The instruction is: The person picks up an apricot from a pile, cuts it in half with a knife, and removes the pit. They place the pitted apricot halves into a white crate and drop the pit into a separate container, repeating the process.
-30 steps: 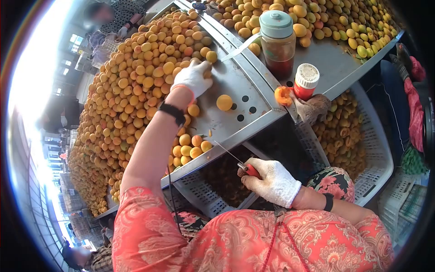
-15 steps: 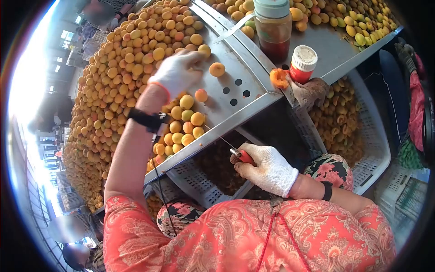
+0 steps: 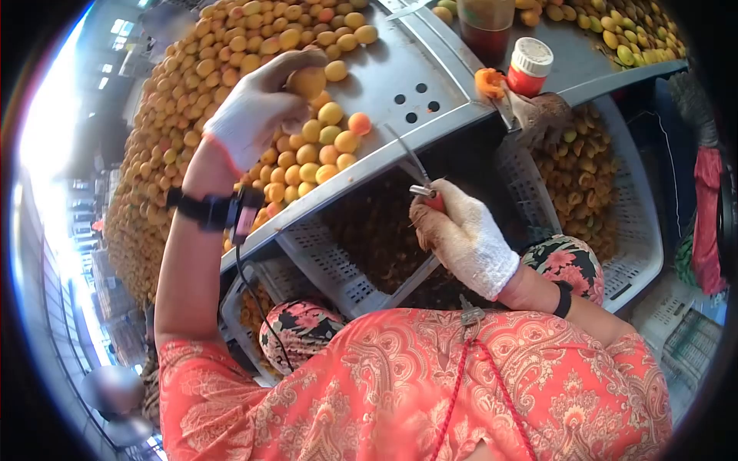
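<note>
My left hand (image 3: 250, 115), in a white glove with a soiled thumb and fingers, is closed around an apricot (image 3: 307, 82) above the heap. Loose apricots (image 3: 311, 150) lie just below it along the front edge of the metal table (image 3: 378, 84). In my gloved right hand (image 3: 469, 242) is a thin-bladed knife (image 3: 407, 154) with a red handle and a metal collar. Its blade points up and left, over the gap in front of the table edge. The glove hides most of the handle.
A large heap of apricots (image 3: 169, 154) covers the table's left side. To the right stand a red jar with a white lid (image 3: 530, 65) and a bottle of dark liquid (image 3: 486, 27). Crates (image 3: 338, 269) sit below, one holding apricot halves (image 3: 580, 177).
My left hand has picked up an apricot and moved left and up in view. The knife has swung more upright in my right hand. The whole view has shifted slightly.
</note>
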`<control>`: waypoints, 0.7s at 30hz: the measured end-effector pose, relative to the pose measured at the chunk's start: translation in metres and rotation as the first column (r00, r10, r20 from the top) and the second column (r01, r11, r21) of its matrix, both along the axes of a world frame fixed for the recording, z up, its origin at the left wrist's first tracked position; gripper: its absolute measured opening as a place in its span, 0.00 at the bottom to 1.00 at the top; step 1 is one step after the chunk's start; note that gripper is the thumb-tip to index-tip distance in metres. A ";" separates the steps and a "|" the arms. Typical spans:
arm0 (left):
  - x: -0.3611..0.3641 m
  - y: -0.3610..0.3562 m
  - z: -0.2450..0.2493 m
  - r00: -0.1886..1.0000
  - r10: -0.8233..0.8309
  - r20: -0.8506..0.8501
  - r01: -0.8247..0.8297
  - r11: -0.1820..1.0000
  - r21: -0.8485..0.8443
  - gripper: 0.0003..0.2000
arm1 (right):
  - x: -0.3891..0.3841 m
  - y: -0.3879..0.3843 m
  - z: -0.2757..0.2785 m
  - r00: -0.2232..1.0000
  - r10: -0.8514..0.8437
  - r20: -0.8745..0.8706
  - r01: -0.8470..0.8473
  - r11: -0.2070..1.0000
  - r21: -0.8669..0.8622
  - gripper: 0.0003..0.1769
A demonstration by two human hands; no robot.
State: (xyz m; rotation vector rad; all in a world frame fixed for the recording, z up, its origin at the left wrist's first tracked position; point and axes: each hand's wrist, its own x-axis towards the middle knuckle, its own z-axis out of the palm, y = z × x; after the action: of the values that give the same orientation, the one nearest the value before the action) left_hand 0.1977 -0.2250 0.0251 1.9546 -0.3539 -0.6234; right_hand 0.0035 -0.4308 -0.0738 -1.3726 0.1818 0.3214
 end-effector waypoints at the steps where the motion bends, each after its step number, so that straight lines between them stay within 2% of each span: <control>1: -0.022 0.010 0.014 0.999 0.042 0.003 -0.042 0.999 -0.034 0.28 | -0.003 0.000 0.007 1.000 0.000 -0.029 0.001 1.000 0.022 0.10; 2: -0.049 0.015 0.030 0.999 0.028 0.047 -0.028 1.000 0.002 0.28 | -0.006 0.000 0.011 0.999 0.027 -0.023 -0.028 0.999 -0.032 0.09; 3: -0.065 0.027 0.029 0.993 0.082 -0.082 -0.094 0.984 -0.151 0.26 | -0.010 0.002 0.012 0.999 0.042 -0.012 -0.043 0.999 -0.029 0.09; 5: -0.115 0.036 0.022 0.985 0.103 0.140 -0.090 0.991 -0.098 0.25 | -0.022 0.009 0.012 0.995 0.046 0.092 -0.041 0.998 -0.053 0.08; 7: -0.163 0.045 0.011 0.971 0.198 -0.132 -0.221 0.956 -0.193 0.24 | -0.035 0.015 0.013 0.983 0.095 0.160 -0.077 0.990 -0.114 0.07; 9: -0.205 0.047 -0.011 0.930 0.236 -0.282 -0.320 0.898 -0.301 0.25 | -0.051 0.020 0.017 0.978 0.145 0.149 -0.139 0.989 -0.050 0.07; 12: -0.255 0.050 -0.037 0.869 0.256 -0.423 -0.463 0.722 -0.515 0.27 | -0.074 0.027 0.019 0.947 0.209 0.243 -0.183 0.975 -0.125 0.08; 15: -0.285 0.050 -0.033 0.882 0.302 -0.363 -0.468 0.658 -0.590 0.26 | -0.099 0.040 0.035 0.902 0.267 0.340 -0.204 0.956 -0.209 0.08; 16: -0.292 0.050 -0.031 0.877 0.342 -0.338 -0.481 0.621 -0.619 0.26 | -0.108 0.047 0.041 0.899 0.268 0.347 -0.231 0.962 -0.145 0.08; 20: -0.316 0.063 -0.016 0.902 0.347 -0.258 -0.417 0.543 -0.729 0.25 | -0.133 0.071 0.070 0.803 0.409 0.434 -0.199 0.869 -0.452 0.10; 21: -0.321 0.064 -0.014 0.905 0.344 -0.251 -0.409 0.535 -0.739 0.25 | -0.137 0.074 0.073 0.798 0.414 0.438 -0.193 0.864 -0.464 0.10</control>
State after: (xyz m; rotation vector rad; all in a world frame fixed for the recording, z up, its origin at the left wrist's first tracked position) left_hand -0.1236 -0.1611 0.0111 1.0790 -0.0984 -0.1784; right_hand -0.1333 -0.3569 -0.0010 -1.8535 -0.4747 0.1695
